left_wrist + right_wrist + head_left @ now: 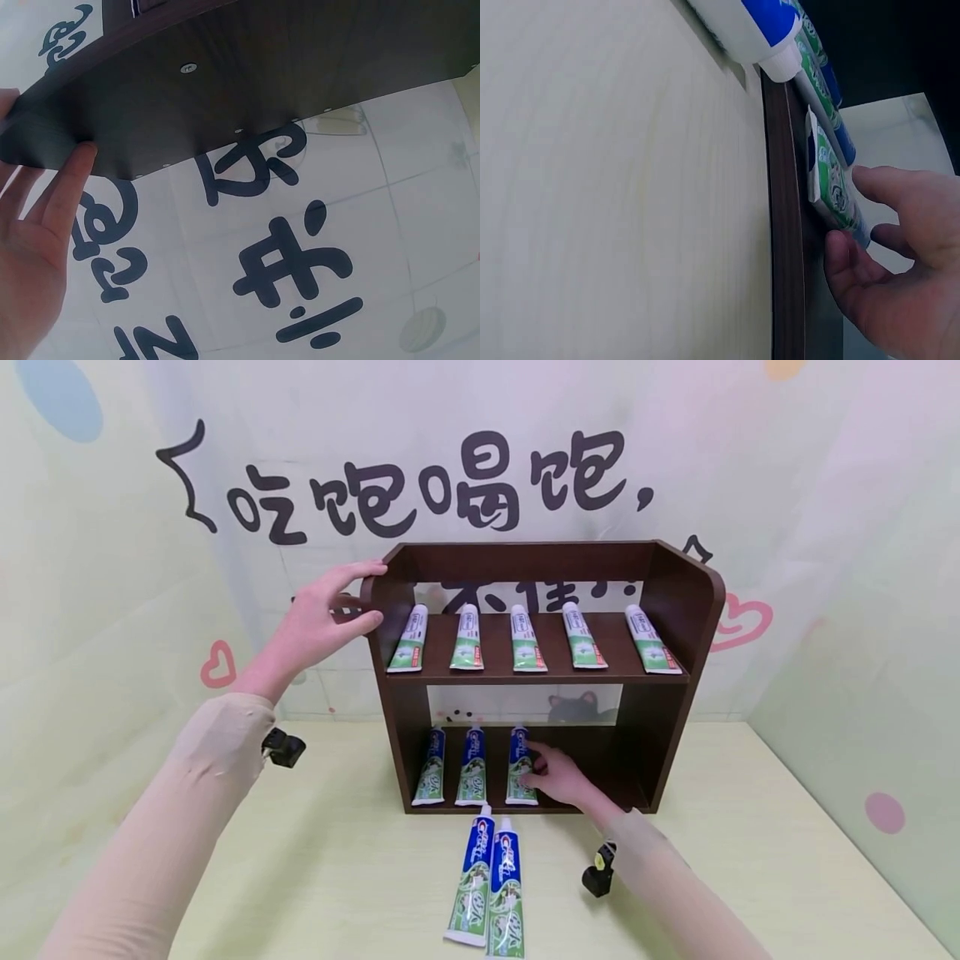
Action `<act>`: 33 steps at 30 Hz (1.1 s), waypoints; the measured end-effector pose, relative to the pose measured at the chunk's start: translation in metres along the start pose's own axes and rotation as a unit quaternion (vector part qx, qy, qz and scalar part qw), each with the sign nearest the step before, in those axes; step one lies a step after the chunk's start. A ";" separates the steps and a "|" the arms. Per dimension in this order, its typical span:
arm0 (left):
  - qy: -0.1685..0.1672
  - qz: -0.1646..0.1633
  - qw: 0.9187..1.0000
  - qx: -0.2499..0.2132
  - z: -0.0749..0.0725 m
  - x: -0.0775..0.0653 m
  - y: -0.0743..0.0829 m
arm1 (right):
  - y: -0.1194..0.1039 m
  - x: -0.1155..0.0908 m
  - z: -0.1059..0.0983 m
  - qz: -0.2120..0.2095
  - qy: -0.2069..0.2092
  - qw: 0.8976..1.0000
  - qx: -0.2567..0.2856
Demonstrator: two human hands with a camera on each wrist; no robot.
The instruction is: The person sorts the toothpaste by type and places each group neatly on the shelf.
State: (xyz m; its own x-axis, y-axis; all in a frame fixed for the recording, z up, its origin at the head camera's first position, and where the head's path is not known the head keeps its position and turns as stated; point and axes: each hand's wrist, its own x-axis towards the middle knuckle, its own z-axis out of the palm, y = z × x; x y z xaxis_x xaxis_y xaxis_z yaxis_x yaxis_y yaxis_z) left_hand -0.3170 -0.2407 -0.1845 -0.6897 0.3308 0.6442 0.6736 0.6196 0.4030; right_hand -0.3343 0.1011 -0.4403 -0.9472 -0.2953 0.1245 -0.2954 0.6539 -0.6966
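My left hand (307, 627) holds the upper left side panel of a dark brown two-tier shelf (532, 560). In the left wrist view its thumb (79, 161) lies on the panel's outer face, the other fingers at the edge. Inside the lower tier, my right hand (561, 777) is at the right side of a blue-and-green toothpaste tube (517, 789), the rightmost of three there. The right wrist view shows its spread fingers (889, 184) beside that tube, not wrapped round it.
Two more blue-and-green tubes (471, 893) lie on the pale table (322, 860) before the shelf, caps toward it. Several white-and-green toothpaste tubes (528, 647) lean in a row on the upper tier. A wall with printed characters (487, 485) stands behind.
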 end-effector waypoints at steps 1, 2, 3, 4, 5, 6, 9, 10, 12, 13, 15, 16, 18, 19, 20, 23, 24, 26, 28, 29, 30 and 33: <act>0.000 -0.001 1.000 0.001 0.000 0.000 0.000 | 0.000 -0.002 -0.001 -0.003 0.006 1.000 0.000; 0.000 -0.001 1.000 0.001 0.000 0.000 0.001 | -0.001 -0.004 -0.001 -0.005 0.011 1.000 0.003; 0.000 -0.002 1.000 0.002 0.000 0.001 0.001 | -0.002 -0.007 -0.002 -0.007 0.015 1.000 0.007; 0.000 -0.002 1.000 0.003 0.000 0.001 0.001 | -0.003 -0.009 -0.002 -0.009 0.019 1.000 0.008; 0.000 -0.002 1.000 0.004 0.000 0.001 0.001 | -0.004 -0.011 -0.003 -0.011 0.022 1.000 0.010; 0.000 -0.002 1.000 0.005 0.000 0.001 0.001 | -0.006 -0.014 -0.003 -0.012 0.024 1.000 0.013; -0.001 -0.003 1.000 0.003 -0.001 0.001 0.001 | -0.010 -0.021 -0.003 -0.023 0.031 0.999 0.014; -0.002 -0.002 1.000 0.001 -0.001 0.001 0.001 | -0.012 -0.024 -0.003 -0.025 0.033 0.999 0.015; -0.003 -0.002 1.000 -0.003 -0.001 0.001 0.001 | -0.015 -0.030 -0.003 -0.035 0.038 0.999 0.016; -0.004 -0.002 1.000 -0.005 -0.001 0.001 0.002 | -0.017 -0.033 -0.003 -0.039 0.039 0.998 0.018; -0.004 -0.002 1.000 -0.007 -0.001 0.001 0.002 | -0.021 -0.039 -0.003 -0.046 0.043 0.998 0.021; -0.005 -0.002 1.000 -0.007 -0.001 0.001 0.002 | -0.023 -0.042 -0.003 -0.048 0.044 0.998 0.025; -0.005 -0.003 1.000 -0.005 -0.001 0.001 0.002 | -0.027 -0.049 -0.003 -0.049 0.045 0.997 0.030; -0.006 -0.004 1.000 -0.005 -0.001 0.000 0.002 | -0.028 -0.051 -0.003 -0.048 0.044 0.997 0.034; -0.006 -0.005 1.000 -0.004 -0.001 0.000 0.002 | -0.030 -0.055 -0.002 -0.047 0.043 0.997 0.036; -0.006 -0.006 1.000 -0.003 -0.001 0.000 0.001 | -0.035 -0.063 0.000 -0.039 0.036 0.998 0.041; -0.006 -0.006 1.000 -0.003 -0.001 0.000 0.001 | -0.036 -0.066 0.001 -0.036 0.032 0.998 0.044; -0.005 -0.006 1.000 -0.005 -0.001 0.000 0.001 | -0.038 -0.071 0.002 -0.030 0.024 0.998 0.045; -0.004 -0.006 1.000 -0.007 0.000 -0.001 0.001 | -0.040 -0.076 0.004 -0.027 0.016 0.998 0.047; -0.003 -0.006 1.000 -0.008 0.000 -0.001 0.001 | -0.041 -0.079 0.005 -0.025 0.011 0.998 0.051; -0.003 -0.007 1.000 -0.008 0.000 -0.001 0.000 | -0.042 -0.082 0.006 -0.024 0.007 0.998 0.055; -0.003 -0.007 1.000 -0.008 0.000 0.000 0.001 | -0.044 -0.087 0.007 -0.024 -0.006 0.998 0.063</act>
State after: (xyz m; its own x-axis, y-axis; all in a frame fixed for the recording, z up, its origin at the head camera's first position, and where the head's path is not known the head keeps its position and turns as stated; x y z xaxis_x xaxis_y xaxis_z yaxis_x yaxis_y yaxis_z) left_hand -0.3162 -0.2405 -0.1842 -0.7008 0.3254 0.6349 0.6677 0.6127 0.4229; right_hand -0.2375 0.0934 -0.4255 -0.9307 -0.3326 0.1524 -0.3220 0.5469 -0.7728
